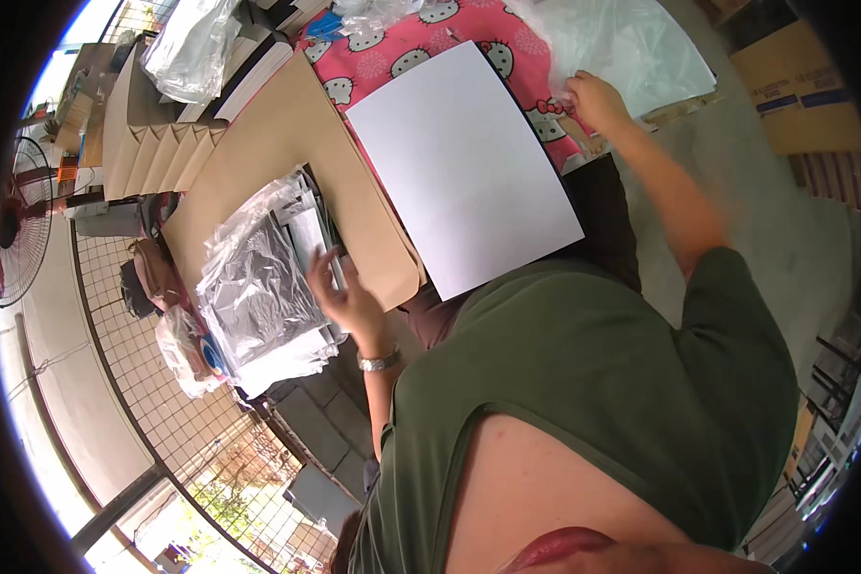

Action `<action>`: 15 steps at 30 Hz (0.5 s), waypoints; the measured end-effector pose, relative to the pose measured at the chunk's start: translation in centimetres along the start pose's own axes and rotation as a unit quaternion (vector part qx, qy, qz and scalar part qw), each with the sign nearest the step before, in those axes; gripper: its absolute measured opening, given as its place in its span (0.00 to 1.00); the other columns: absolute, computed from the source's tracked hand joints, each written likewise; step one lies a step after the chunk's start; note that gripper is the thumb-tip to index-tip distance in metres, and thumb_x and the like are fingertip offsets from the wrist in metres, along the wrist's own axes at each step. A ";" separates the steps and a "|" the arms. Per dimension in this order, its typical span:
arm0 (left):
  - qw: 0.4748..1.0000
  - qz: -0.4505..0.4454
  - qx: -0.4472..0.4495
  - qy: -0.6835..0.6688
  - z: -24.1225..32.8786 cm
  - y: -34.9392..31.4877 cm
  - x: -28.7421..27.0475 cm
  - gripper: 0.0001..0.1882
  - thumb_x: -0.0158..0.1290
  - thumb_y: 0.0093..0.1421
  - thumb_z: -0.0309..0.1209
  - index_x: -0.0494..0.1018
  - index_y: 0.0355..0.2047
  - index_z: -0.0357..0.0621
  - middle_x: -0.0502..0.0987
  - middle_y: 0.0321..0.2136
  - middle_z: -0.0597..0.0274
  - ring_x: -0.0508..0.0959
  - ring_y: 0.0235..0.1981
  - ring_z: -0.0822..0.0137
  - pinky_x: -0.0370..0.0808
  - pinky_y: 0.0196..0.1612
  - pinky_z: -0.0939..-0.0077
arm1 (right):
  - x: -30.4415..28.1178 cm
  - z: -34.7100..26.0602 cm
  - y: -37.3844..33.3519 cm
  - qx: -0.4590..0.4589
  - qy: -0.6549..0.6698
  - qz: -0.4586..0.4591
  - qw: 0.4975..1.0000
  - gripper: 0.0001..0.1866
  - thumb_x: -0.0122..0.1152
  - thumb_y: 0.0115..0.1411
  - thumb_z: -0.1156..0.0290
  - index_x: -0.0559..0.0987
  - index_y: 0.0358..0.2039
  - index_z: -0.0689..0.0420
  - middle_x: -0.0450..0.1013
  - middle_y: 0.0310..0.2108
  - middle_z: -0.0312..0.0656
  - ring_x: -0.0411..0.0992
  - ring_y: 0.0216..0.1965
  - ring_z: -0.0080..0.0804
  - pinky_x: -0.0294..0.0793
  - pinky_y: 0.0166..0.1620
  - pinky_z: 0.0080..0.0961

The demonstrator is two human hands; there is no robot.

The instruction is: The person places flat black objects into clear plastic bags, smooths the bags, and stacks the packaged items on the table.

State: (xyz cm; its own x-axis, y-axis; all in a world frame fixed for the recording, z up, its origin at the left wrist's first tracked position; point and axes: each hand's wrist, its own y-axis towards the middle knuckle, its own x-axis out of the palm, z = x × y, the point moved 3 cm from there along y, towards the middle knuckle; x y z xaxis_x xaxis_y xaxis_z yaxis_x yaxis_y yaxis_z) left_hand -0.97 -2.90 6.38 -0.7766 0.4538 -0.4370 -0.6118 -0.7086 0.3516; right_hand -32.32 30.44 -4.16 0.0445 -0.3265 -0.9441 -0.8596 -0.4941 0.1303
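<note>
A large white sheet [464,172] lies in front of me, with a dark edge showing under its right side. My right hand [598,103] reaches to the far right, its fingers pinched on the edge of a clear plastic bag [569,33] in a pile of plastic. My left hand [346,295] is raised with fingers apart, holding nothing. It hovers beside a stack of plastic-wrapped flat packs [258,277] with grey and white faces, on my left. Whether its fingertips touch the stack I cannot tell.
A brown cardboard sheet [287,124] covers the table's left, beside a pink patterned cloth [382,67]. Thick brown-covered stacks [163,158] with plastic on top [196,48] stand far left. A fan [19,220] is at the left rim, a cardboard box [798,86] far right.
</note>
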 end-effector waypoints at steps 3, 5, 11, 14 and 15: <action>0.989 -0.139 0.031 -0.044 0.6 -0.9 3.7 0.08 0.48 0.56 0.18 0.72 0.36 0.36 0.73 0.44 0.56 0.71 0.47 0.65 0.66 0.50 0.73 | -2.1 -3.9 -1.6 -0.073 0.015 0.110 0.991 0.07 0.59 0.48 0.69 0.72 0.25 0.57 0.68 0.29 0.42 0.69 0.34 0.43 0.66 0.39 0.37; 0.971 -0.222 0.082 -0.040 3.7 -0.8 6.1 0.09 0.51 0.51 0.17 0.73 0.34 0.39 0.74 0.42 0.57 0.70 0.49 0.57 0.66 0.52 0.66 | -3.4 -6.5 -2.8 -0.168 0.035 0.156 0.973 0.09 0.60 0.47 0.67 0.71 0.24 0.57 0.67 0.27 0.41 0.68 0.35 0.41 0.65 0.40 0.35; 0.894 -0.382 0.215 -0.095 9.2 -1.4 11.9 0.33 0.60 0.45 0.21 0.62 0.53 0.43 0.72 0.47 0.55 0.68 0.52 0.54 0.65 0.53 0.65 | -6.9 -15.9 -6.1 -0.165 0.384 -0.144 0.897 0.10 0.60 0.50 0.71 0.69 0.23 0.62 0.68 0.20 0.42 0.67 0.23 0.37 0.66 0.29 0.30; 0.860 -0.473 -0.009 -0.189 7.5 -1.5 12.6 0.25 0.59 0.48 0.21 0.67 0.48 0.38 0.77 0.33 0.57 0.75 0.37 0.65 0.71 0.43 0.74 | -8.9 -17.5 -5.5 -0.060 0.491 -0.125 0.860 0.08 0.59 0.51 0.73 0.71 0.27 0.62 0.70 0.19 0.41 0.67 0.20 0.28 0.66 0.25 0.25; 0.870 -0.427 -0.103 -0.225 6.1 -1.7 12.6 0.11 0.55 0.54 0.22 0.71 0.39 0.35 0.75 0.20 0.66 0.72 0.24 0.77 0.69 0.32 0.83 | -8.8 -17.1 -5.1 -0.030 0.520 -0.082 0.850 0.07 0.60 0.52 0.72 0.73 0.29 0.62 0.72 0.21 0.39 0.67 0.21 0.22 0.66 0.25 0.22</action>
State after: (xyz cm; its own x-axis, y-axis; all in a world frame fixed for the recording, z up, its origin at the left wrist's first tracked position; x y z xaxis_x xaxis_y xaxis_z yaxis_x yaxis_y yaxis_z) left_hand -10.61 7.33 5.31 -0.0601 0.9949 -0.0809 -0.9904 -0.0695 -0.1191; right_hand -19.64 22.01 8.66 0.6138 -0.7692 -0.1779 -0.7723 -0.6317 0.0665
